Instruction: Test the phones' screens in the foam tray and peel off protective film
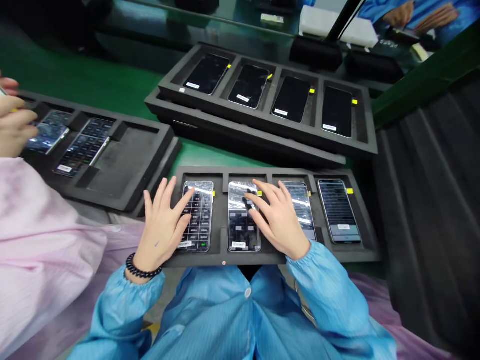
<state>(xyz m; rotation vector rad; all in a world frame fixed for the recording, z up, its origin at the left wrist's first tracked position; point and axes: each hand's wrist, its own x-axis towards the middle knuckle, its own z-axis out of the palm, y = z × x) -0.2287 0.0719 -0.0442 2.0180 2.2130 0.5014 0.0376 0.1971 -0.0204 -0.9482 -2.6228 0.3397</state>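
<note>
In front of me lies a black foam tray (262,258) with several smartphones in its compartments. My left hand (161,225) is open, fingers spread, over the left edge of the leftmost smartphone (202,215), whose lit screen shows a grid of buttons. Over the second smartphone (240,227) reaches my right hand (279,217), also open, with fingertips at the upper part of its screen. That hand partly covers the third smartphone (303,210). The rightmost smartphone (339,210) shows lines of text. Whether my fingertips touch the glass I cannot tell.
Behind, stacked foam trays (247,117) hold several dark-screened phones with yellow tabs. At left, another foam tray (150,187) holds lit phones near a co-worker's hand (15,125). Dark ridged material (431,215) stands at right. Another person's hands (435,20) show at top right.
</note>
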